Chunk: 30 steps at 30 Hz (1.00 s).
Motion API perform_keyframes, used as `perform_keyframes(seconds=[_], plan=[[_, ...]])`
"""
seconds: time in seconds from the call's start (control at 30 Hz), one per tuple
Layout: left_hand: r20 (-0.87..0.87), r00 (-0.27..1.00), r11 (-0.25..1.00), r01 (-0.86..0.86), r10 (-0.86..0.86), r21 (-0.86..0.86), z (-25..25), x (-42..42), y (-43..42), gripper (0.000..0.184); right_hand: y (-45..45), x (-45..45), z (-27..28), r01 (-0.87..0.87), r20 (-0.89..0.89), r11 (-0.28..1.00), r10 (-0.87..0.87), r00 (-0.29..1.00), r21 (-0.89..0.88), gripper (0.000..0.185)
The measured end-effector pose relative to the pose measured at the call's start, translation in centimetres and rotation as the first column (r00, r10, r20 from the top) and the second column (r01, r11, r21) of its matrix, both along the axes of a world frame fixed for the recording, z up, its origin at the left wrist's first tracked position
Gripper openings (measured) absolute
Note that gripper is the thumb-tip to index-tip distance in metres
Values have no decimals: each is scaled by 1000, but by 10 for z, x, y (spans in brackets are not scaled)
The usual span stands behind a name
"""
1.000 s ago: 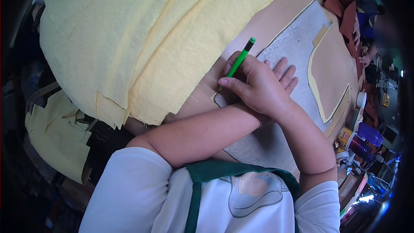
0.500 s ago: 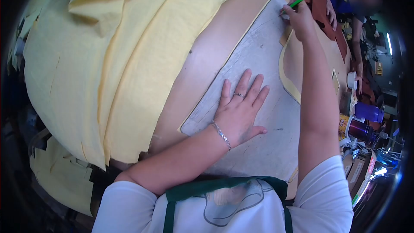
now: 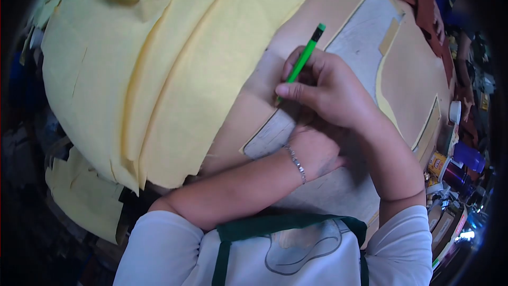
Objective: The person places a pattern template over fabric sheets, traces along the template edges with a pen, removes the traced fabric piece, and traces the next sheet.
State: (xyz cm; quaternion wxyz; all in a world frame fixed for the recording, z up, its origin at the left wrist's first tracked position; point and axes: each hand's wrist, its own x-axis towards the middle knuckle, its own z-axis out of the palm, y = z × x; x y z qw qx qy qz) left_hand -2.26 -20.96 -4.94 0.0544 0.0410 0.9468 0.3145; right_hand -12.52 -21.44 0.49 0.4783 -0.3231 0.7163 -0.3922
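Observation:
My right hand (image 3: 336,87) is closed around a green pencil (image 3: 302,63) with a black band near its upper end. The pencil slants, its lower tip at the left edge of a grey sheet-like template (image 3: 360,37). My left hand (image 3: 315,145), with a metal bracelet at the wrist, rests on the template below my right hand. Most of its fingers are hidden behind the right hand; the thumb stretches out. Under the template lies a yellowish sheet (image 3: 389,37), showing as a narrow border along parts of its edge.
Large folded yellow sheets (image 3: 185,90) cover the left of the tan table (image 3: 413,69). Reddish-brown material (image 3: 418,0) lies at the far right, beside another person's hand (image 3: 438,24). Purple containers (image 3: 468,156) and a yellow-labelled jar (image 3: 437,163) stand at the right edge.
My right hand has moved with the pencil from the template's far end down to its left edge, passing over my left hand. The view has shifted slightly.

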Motion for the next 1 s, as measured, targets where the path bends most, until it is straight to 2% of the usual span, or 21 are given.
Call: perform_keyframes(seconds=[0.03, 0.1, 0.2, 0.37, 0.47, 0.53, 0.6, 0.67, 0.7, 0.73, 0.8, 0.9, 1.0], plan=[[12, 1000, 998, 7, -8, 67, -10, -4, 5, 70, 1, 8, -2, -7, -7, 1000, 7, 1000, -14, 17], [-48, 997, 994, -54, 59, 90, -14, -10, 8, 68, 0, 19, 0, -8, -2, 1000, 8, 1000, 26, 18], [-187, 966, 984, -173, 179, 51, -14, -15, 8, 65, -4, 31, 7, -44, -69, 995, 51, 996, 93, 19], [-167, 978, 983, -98, 124, 157, -11, -7, 1, 62, -7, 47, 3, -157, -148, 981, 174, 974, 117, 20], [-208, 974, 995, -89, 94, 35, -7, -5, -4, 63, -5, 52, 0, -131, -200, 991, 126, 972, -11, 19], [-253, 962, 994, -109, 106, -1, -5, -4, -5, 61, -3, 53, 0, -157, -294, 988, 148, 944, -6, 19], [-222, 962, 986, -149, 161, 67, -6, -6, -2, 59, 0, 49, 2, -149, -401, 989, 145, 905, 21, 18], [-109, 966, 951, -206, 236, 230, -1, -12, 0, 57, 5, 36, 6, -95, -527, 993, 115, 842, 65, 17], [-65, 984, 986, -166, 167, 27, 2, -13, 0, 56, 8, 24, 7, -29, -499, 998, 56, 865, 62, 18], [-58, 996, 998, -69, 68, -9, 4, -5, -3, 65, 11, 10, 6, 39, -474, 999, -30, 880, 9, 18], [-66, 994, 996, -85, 83, -30, 16, 1, -8, 77, 17, -23, -1, 178, -411, 979, -202, 889, -98, 19], [-92, 991, 994, -91, 96, 56, 22, 0, -12, 82, 25, -87, -14, 241, -560, 942, -332, 759, -233, 17], [-81, 992, 995, -94, 97, 41, 24, -2, -11, 83, 28, -153, -20, 287, -607, 918, -397, 688, -275, 18]])
